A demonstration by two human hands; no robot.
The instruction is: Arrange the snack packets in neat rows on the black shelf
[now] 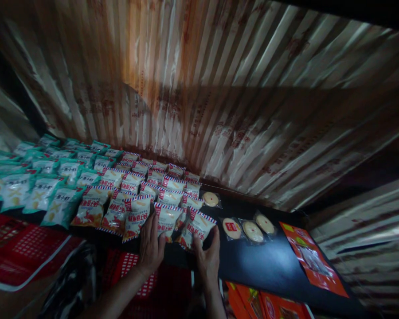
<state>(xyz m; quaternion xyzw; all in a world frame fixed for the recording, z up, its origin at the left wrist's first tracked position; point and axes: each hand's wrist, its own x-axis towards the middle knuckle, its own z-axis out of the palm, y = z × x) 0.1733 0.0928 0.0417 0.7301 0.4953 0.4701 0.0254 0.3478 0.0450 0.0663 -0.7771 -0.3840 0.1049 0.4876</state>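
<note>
Rows of small snack bags lie flat on a dark shelf. My left hand rests with fingers spread on a red-and-white snack bag in the front row. My right hand touches the lower edge of the neighbouring red-and-white bag at the end of that row. Neither hand has a bag lifted. Green snack bags fill the left part of the shelf.
Three clear-wrapped round biscuits lie right of my hands, one more behind them. An orange packet lies at the shelf's right end. A corrugated metal wall rises behind. Red woven bags sit lower left, orange packets below.
</note>
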